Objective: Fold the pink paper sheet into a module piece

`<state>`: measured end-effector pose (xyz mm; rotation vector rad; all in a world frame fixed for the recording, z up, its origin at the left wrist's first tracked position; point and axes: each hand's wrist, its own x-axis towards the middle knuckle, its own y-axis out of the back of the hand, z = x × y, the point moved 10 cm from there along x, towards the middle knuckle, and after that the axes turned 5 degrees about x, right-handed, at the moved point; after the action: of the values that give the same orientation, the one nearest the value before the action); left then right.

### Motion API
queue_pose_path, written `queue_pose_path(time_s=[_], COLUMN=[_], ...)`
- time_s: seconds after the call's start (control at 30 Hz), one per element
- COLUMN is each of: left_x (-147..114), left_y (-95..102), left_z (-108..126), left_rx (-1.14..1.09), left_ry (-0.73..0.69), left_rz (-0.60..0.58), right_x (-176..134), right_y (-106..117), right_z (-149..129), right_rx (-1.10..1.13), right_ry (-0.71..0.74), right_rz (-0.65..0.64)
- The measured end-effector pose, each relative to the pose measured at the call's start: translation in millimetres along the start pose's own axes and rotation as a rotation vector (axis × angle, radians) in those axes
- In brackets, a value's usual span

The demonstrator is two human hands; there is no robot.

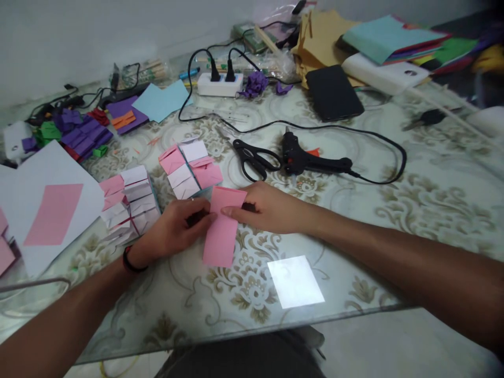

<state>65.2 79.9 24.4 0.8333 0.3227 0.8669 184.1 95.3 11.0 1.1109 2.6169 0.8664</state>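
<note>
Pink paper (221,239) is held off the front part of the table (338,268), between both hands. Left hand (179,223) pinches its left edge; right hand (271,207) grips the upper right, thumb on front, other fingers partly hidden behind. Two-sided grip probably keeps the strip steady and the top fold aligned. Scissors (254,157) and glue gun (311,159) lie just beyond, likely parked for easy reach; folded pink-and-white pieces (192,169) sit near, probably set aside to free working room. Paper looks plain, matte, long and narrow, narrow fold along top, lower end hanging flat, no tears visible.
</note>
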Motion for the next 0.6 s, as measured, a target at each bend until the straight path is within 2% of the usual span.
queue_pose_path(time_s=[0.6], left_x=[0.4], left_y=[1.3], left_z=[1.8], left_rx=[0.004], left_ry=[-0.009], left_rz=[0.011], right_x=[0.8], right_y=[-0.5], right_z=[0.3], right_rx=[0.008], right_ry=[0.000], right_rz=[-0.002])
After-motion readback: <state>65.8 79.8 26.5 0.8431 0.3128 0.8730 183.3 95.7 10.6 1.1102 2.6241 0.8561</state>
